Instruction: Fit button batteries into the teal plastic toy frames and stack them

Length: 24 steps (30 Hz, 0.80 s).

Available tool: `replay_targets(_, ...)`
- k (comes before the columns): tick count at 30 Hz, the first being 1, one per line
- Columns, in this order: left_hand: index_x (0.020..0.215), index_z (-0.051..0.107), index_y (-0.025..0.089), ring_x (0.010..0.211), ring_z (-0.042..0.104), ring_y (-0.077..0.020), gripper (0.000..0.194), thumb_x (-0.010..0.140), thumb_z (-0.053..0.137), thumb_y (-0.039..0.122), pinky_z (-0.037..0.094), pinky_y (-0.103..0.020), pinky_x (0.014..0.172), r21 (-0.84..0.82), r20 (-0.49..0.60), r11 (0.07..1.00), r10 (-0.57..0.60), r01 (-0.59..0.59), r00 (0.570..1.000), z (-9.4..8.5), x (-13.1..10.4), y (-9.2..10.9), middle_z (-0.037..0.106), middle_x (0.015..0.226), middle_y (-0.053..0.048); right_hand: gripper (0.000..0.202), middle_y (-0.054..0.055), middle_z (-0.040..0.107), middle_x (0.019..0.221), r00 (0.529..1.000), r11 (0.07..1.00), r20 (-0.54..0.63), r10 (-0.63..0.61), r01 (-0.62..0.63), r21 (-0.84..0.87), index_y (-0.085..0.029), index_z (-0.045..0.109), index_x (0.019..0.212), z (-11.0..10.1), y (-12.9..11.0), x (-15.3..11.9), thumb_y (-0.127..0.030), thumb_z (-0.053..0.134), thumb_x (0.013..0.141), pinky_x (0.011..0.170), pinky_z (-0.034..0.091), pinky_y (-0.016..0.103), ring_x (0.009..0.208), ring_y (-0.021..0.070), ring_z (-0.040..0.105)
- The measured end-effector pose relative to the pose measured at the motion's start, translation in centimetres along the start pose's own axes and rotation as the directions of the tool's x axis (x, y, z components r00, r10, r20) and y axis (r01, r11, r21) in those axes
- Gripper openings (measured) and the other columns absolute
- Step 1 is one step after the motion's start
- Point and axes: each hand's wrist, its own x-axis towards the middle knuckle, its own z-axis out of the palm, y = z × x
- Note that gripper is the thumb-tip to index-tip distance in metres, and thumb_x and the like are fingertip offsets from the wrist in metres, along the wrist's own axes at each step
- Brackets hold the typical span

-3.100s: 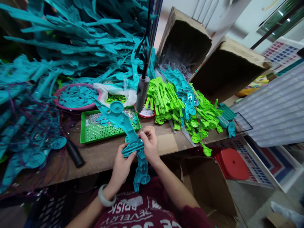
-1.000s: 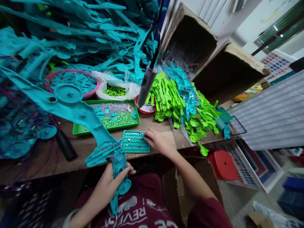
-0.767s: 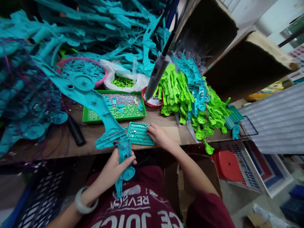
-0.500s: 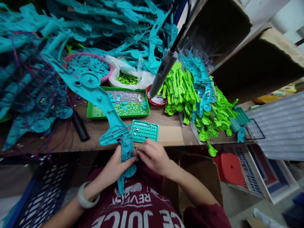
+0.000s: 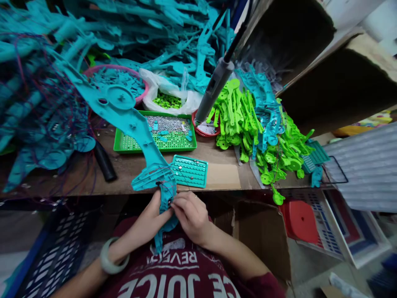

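A long teal plastic part [image 5: 144,136] slants from the upper left down to my lap, its lower end a ribbed, hollow housing with thin wires. My left hand [image 5: 155,213] is wrapped round that lower end, thumb across the front. Fingers of my right hand [image 5: 192,215] are pinched at the housing's right edge, close to my left thumb; what lies between the fingertips is too small to make out. Just beyond my hands is a small teal ribbed tray [image 5: 190,170] with a few tiny metal pieces on it.
A green tray [image 5: 124,145] holds small metal bits and teal pieces. Behind are a pink basin [image 5: 145,89] and a white bag [image 5: 194,103]. A grey hanging tool [image 5: 214,91] points down over a red basket [image 5: 204,131]. Lime-green parts [image 5: 235,111] are heaped at right, teal parts [image 5: 46,153] at left.
My right hand has moved slightly left and down, its fingers now closer against the housing. The teal part has shifted a little to the right in my left hand.
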Motion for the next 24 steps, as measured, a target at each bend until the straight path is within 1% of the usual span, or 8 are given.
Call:
replay_targets(4,0.125,0.045,0.022,0.127,0.049,-0.0279,0.042,0.086,0.058,0.03,0.032,-0.048,0.113,0.038,-0.018,0.999,0.017,-0.016,1.0,0.0,-0.6,-0.5,0.055,0.133,-0.011,0.018,0.011,0.067,0.096,0.989,0.983,-0.098,-0.107,0.09,-0.161,-0.014,0.067,0.108,1.5,-0.2,-0.8,-0.014,0.064,0.09,0.075,0.058,0.033,0.089,0.0198,0.062)
replay_targets(7,0.129,0.042,0.023,0.13,0.047,-0.0281,0.047,0.086,0.059,0.032,0.031,-0.05,0.114,0.023,-0.043,1.0,0.006,-0.005,0.999,-0.2,-0.9,-1.0,0.052,0.137,-0.011,0.024,0.012,0.065,0.1,0.967,0.962,-0.128,-0.22,0.194,-0.194,-0.013,0.067,0.114,1.3,0.6,-1.3,-0.017,0.062,0.091,0.076,0.057,0.032,0.093,0.0197,0.063)
replay_targets(10,0.12,0.048,0.022,0.119,0.056,-0.0266,0.036,0.088,0.06,0.036,0.039,-0.048,0.108,0.036,-0.046,0.999,0.012,-0.011,0.999,-0.4,-0.9,-0.8,0.06,0.123,-0.009,0.024,0.01,0.063,0.101,0.983,0.981,-0.169,-0.068,0.035,-0.189,-0.015,0.065,0.117,-0.5,2.6,-0.3,-0.017,0.056,0.094,0.078,0.055,0.032,0.093,0.0188,0.061)
replay_targets(11,0.116,0.051,0.022,0.114,0.059,-0.026,0.032,0.089,0.059,0.036,0.042,-0.047,0.105,0.044,-0.037,0.999,0.02,-0.018,0.999,-0.4,-0.8,-0.6,0.063,0.117,-0.008,0.023,0.01,0.062,0.1,0.991,0.977,-0.132,0.026,-0.053,-0.205,-0.016,0.065,0.116,-1.3,3.4,0.3,-0.017,0.055,0.095,0.079,0.054,0.032,0.093,0.019,0.06)
replay_targets(13,0.11,0.053,0.021,0.107,0.062,-0.0248,0.024,0.09,0.058,0.035,0.044,-0.046,0.101,0.055,-0.012,0.998,0.039,-0.038,0.999,-0.4,-0.7,-0.1,0.065,0.108,-0.007,0.02,0.01,0.06,0.098,0.985,0.949,0.052,0.162,-0.142,-0.28,-0.016,0.065,0.113,-2.7,5.3,1.6,-0.018,0.056,0.096,0.079,0.052,0.033,0.092,0.0202,0.057)
replay_targets(16,0.109,0.054,0.021,0.106,0.062,-0.024,0.022,0.091,0.056,0.034,0.044,-0.046,0.101,0.068,0.007,0.997,0.048,-0.048,0.999,-0.1,-0.6,0.3,0.065,0.107,-0.006,0.012,0.009,0.058,0.095,0.927,0.919,0.322,0.193,-0.055,-0.391,-0.016,0.066,0.102,-3.8,7.2,2.7,-0.021,0.056,0.096,0.078,0.048,0.034,0.091,0.0213,0.053)
replay_targets(20,0.109,0.054,0.021,0.106,0.062,-0.0239,0.022,0.091,0.056,0.034,0.043,-0.046,0.101,0.052,0.002,0.998,0.026,-0.026,1.0,0.2,-0.3,0.2,0.065,0.108,-0.007,0.015,0.009,0.057,0.092,0.933,0.872,0.335,0.129,0.054,-0.486,-0.015,0.063,0.092,-3.7,7.9,2.1,-0.019,0.05,0.099,0.075,0.045,0.032,0.087,0.0212,0.049)
replay_targets(24,0.109,0.053,0.021,0.105,0.062,-0.0237,0.023,0.091,0.057,0.034,0.043,-0.045,0.1,0.025,-0.02,1.0,0.014,-0.014,1.0,0.0,0.1,0.0,0.064,0.107,-0.006,0.018,0.01,0.058,0.09,0.948,0.814,0.316,0.033,0.158,-0.559,-0.013,0.063,0.098,-3.7,8.2,1.1,-0.012,0.045,0.098,0.074,0.043,0.033,0.086,0.0227,0.049)
